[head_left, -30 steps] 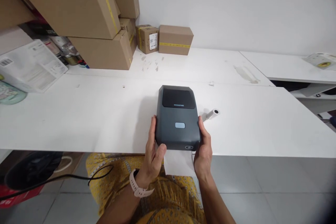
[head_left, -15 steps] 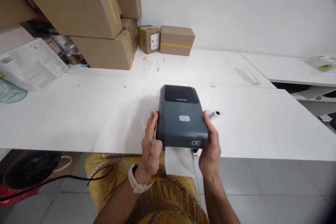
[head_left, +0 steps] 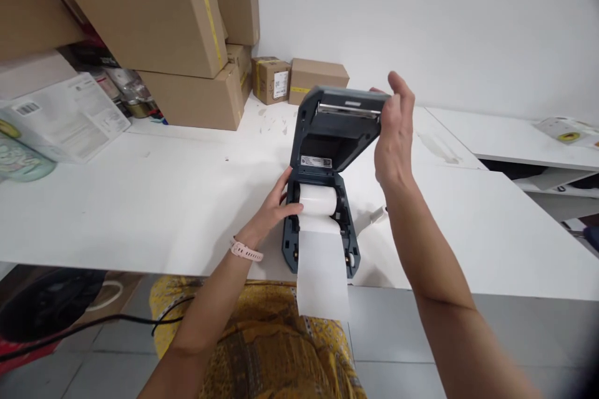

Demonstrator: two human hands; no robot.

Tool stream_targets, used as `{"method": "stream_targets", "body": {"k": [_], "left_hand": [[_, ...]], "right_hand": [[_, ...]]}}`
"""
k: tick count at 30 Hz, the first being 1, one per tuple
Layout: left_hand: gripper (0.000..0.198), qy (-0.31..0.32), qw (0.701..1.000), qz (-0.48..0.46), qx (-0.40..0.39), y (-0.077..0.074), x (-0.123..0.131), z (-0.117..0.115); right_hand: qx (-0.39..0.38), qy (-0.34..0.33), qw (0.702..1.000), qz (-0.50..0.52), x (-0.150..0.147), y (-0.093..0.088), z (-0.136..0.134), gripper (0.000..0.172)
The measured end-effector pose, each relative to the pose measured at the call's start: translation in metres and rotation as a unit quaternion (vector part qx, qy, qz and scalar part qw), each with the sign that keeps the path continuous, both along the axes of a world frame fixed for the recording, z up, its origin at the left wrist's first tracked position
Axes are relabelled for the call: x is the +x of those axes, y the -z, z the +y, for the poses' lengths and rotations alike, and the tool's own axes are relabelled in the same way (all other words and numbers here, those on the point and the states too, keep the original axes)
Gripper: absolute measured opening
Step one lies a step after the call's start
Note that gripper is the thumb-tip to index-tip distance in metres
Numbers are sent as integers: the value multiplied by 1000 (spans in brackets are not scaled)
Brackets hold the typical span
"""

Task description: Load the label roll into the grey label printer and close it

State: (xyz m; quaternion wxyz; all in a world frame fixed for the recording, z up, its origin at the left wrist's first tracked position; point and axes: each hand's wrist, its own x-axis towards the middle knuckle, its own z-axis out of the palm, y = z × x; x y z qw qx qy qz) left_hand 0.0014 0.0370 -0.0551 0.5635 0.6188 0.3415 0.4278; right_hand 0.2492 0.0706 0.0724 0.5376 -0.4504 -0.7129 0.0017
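A dark grey label printer [head_left: 289, 248] stands at the table's front edge with its lid [head_left: 304, 137] raised. Inside sits a roll of white label paper [head_left: 319, 199]; its loose strip [head_left: 322, 274] runs out over the front and hangs past the edge. My left hand [head_left: 276, 204] grips the printer's left wall, thumb over the rim at the roll's left end and fingers outside. My right hand [head_left: 395, 131] holds the lid by its upper right edge; some of its fingers are hidden behind the lid.
A small white paper core [head_left: 378, 215] lies right of the printer on the white table [head_left: 196, 212]. Cardboard boxes [head_left: 187, 96] are stacked at the back left, with two smaller boxes [head_left: 318, 78] by the wall. A black cable [head_left: 103, 325] hangs at the lower left.
The printer was closed, with both hands at its sides. Now its lid is swung up in my right hand, showing the roll inside. My left hand has moved up along the left side.
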Motion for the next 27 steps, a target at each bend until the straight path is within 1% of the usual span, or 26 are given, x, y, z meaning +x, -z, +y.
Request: {"method": "stream_targets", "body": {"k": [1, 3, 5, 6, 7, 9, 10, 11, 12, 13, 14, 16, 18, 19, 21, 24, 25, 26, 27], "left_hand": [[100, 6, 1000, 11, 8, 2, 0, -2], [102, 7, 999, 29, 19, 4, 2, -5], [99, 0, 999, 41, 29, 5, 3, -6], [98, -8, 998, 45, 34, 5, 3, -6], [97, -18, 998, 53, 39, 5, 3, -6], [93, -54, 993, 93, 42, 3, 3, -9], [91, -77, 988, 128, 42, 0, 3, -12], [89, -97, 980, 169, 43, -4, 3, -14], [85, -109, 970, 212, 45, -8, 3, -17], [82, -113, 960, 250, 48, -12, 2, -19], [80, -109, 952, 282, 50, -17, 2, -21], [77, -90, 943, 318, 48, -24, 1, -23], [76, -76, 940, 330, 46, -30, 1, -22], [76, -73, 940, 330, 47, -31, 1, -21], [76, -61, 940, 333, 49, -34, 1, -18], [78, -42, 934, 352, 43, -37, 0, -16], [79, -40, 932, 359, 41, -38, 0, -15], [79, -41, 930, 363, 40, -39, 0, -15], [80, -44, 929, 364, 40, -40, 1, -15]], "right_hand": [[5, 1, 1000, -12, 4, 0, 16, 58], [10, 4, 1000, -23, 11, 3, 43, 59], [19, 16, 999, -19, 10, 4, 56, 60], [31, 32, 999, -13, 7, 4, 55, 60], [49, 51, 997, -6, 2, 3, 48, 60], [94, 90, 992, -3, -9, 2, 22, 59], [106, 94, 990, -17, -14, 3, 5, 55], [102, 82, 990, -48, -17, 5, -11, 48], [65, 45, 991, -103, -20, 9, -25, 41], [12, 1, 987, -163, -20, 15, -36, 38], [-56, -45, 972, -223, -20, 21, -42, 38], [-189, -108, 922, -319, -18, 34, -45, 50], [-273, -128, 877, -374, -19, 46, -38, 65], [-298, -127, 861, -392, -21, 50, -34, 70], [-325, -122, 839, -418, -29, 55, -29, 75], [-350, -100, 828, -427, -40, 52, -26, 79], [-365, -106, 826, -416, -40, 50, -25, 79], [-384, -127, 826, -393, -38, 47, -24, 80], [-403, -166, 826, -357, -33, 43, -22, 80]]}}
